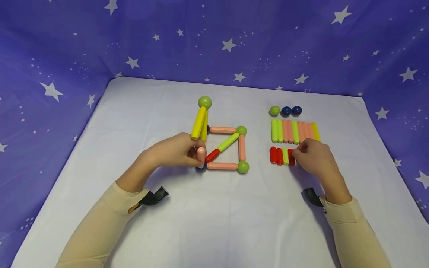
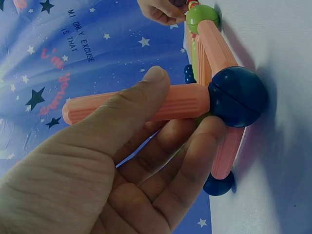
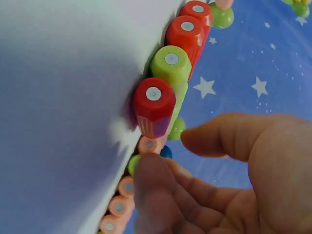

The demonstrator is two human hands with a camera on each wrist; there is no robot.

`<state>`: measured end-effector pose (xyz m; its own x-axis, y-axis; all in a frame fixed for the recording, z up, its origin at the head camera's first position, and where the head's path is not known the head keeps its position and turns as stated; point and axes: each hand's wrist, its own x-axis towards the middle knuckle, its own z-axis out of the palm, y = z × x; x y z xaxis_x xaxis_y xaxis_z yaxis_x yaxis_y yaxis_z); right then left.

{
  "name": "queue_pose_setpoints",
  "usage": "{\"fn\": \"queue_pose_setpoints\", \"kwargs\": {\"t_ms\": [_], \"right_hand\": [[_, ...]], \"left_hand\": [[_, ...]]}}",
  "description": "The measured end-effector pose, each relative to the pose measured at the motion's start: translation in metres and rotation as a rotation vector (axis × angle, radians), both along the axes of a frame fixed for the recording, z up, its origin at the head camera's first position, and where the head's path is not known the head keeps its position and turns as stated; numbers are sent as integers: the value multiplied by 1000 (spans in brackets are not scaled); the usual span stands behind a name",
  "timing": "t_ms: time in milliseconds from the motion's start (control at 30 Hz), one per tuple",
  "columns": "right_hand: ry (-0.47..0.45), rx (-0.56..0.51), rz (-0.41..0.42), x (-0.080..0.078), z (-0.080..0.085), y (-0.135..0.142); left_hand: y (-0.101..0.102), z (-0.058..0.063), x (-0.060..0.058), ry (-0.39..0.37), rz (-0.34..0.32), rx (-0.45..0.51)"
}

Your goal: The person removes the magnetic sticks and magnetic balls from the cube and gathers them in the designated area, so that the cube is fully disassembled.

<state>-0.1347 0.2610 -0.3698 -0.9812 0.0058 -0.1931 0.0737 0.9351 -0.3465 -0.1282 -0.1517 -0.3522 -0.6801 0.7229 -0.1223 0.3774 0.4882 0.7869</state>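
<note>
My left hand [image 1: 179, 150] holds an upright pink magnetic rod [image 2: 187, 103] between thumb and fingers, its lower end against a blue ball [image 2: 239, 96]. That ball is the near left corner of a square frame of pink rods [image 1: 222, 166], with green balls [image 1: 243, 167] at its right corners. A short red rod [image 1: 212, 155] and a lime rod [image 1: 228, 142] run diagonally across the square. My right hand [image 1: 315, 156] is at the right end of a row of short rods. In the right wrist view, its thumb and fingers are apart beside the end red rod [image 3: 154, 105].
Yellow rods [image 1: 199, 123] lean up to a raised green ball [image 1: 205, 102] at the frame's left. Behind the short rods lie several longer rods [image 1: 289, 131]; beyond those sit one green ball [image 1: 275, 110] and two blue balls [image 1: 286, 111]. A starred purple cloth [image 1: 228, 59] backs the white table [image 1: 241, 219].
</note>
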Motion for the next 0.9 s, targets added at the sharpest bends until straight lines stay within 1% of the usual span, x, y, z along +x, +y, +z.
{"fn": "queue_pose_setpoints", "kwargs": {"t_ms": [67, 133, 200, 300, 400, 500, 600, 700, 767, 833, 900], "right_hand": [[79, 11, 3, 2, 2, -4], [162, 6, 34, 3, 5, -13], [225, -10, 85, 5, 9, -26], [291, -30, 185, 8, 16, -54], [317, -49, 287, 12, 24, -85], [313, -86, 405, 18, 31, -115], [299, -152, 521, 22, 36, -141], [302, -246, 636, 25, 40, -162], [323, -318, 725, 26, 41, -174], [344, -371, 806, 27, 41, -184], [356, -391, 862, 28, 40, -192]], "left_hand": [[1, 0, 0, 3, -2, -7], [1, 0, 0, 6, -2, -12], [1, 0, -1, 7, -1, -14], [1, 0, 0, 12, -1, -14], [1, 0, 0, 20, -5, -16], [1, -1, 0, 23, -7, -20], [1, -1, 0, 17, -7, -16], [0, -1, -1, 14, -12, -4], [0, -2, -1, 20, -18, 11], [0, -2, -1, 47, -19, 2], [0, -3, -1, 74, -18, -11]]}}
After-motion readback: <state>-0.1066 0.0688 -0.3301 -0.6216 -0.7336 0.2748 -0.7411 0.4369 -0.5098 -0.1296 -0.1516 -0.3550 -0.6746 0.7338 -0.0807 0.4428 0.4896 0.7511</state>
